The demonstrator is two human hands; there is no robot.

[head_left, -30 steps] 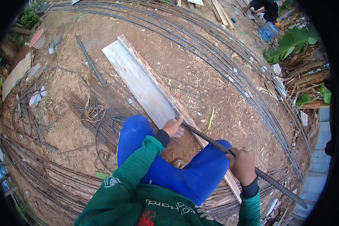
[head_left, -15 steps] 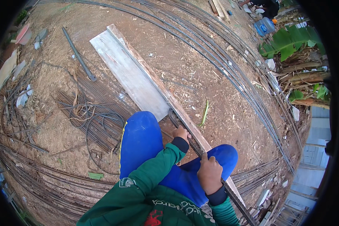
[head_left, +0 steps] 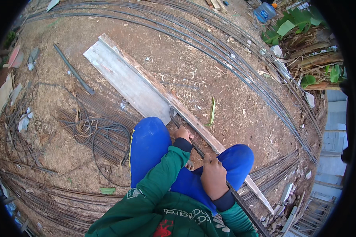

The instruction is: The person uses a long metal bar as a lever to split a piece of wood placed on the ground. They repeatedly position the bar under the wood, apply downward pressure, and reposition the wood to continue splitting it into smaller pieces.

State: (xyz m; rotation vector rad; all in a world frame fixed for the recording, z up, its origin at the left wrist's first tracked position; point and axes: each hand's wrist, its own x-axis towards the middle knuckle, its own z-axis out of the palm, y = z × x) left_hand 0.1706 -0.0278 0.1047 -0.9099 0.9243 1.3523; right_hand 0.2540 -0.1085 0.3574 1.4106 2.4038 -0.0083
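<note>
A dark ribbed steel bar [head_left: 198,150] slants from between my knees to the lower right, past my right forearm. Its far end bends into a hook beside a long wooden batten [head_left: 186,113]. My left hand [head_left: 182,134] is closed round the bar a little below the hook. Farther down the bar, by my right knee, my right hand [head_left: 213,178] is wrapped over it with the knuckles up. The batten runs along the edge of a wide pale board [head_left: 126,81] on the ground and passes under my right knee.
Rusty rods [head_left: 95,114] and a tangled black cable [head_left: 110,132] lie to the left, near a grey pipe [head_left: 74,69]. Long bent steel bars [head_left: 221,59] arc across the far side and right. A blue water jug [head_left: 265,12] and banana leaves [head_left: 294,25] are at far right.
The view has turned slightly. Both hands and the bar have shifted a little to the left and away from me, with both grips kept. The knees stay bent around the bar.
</note>
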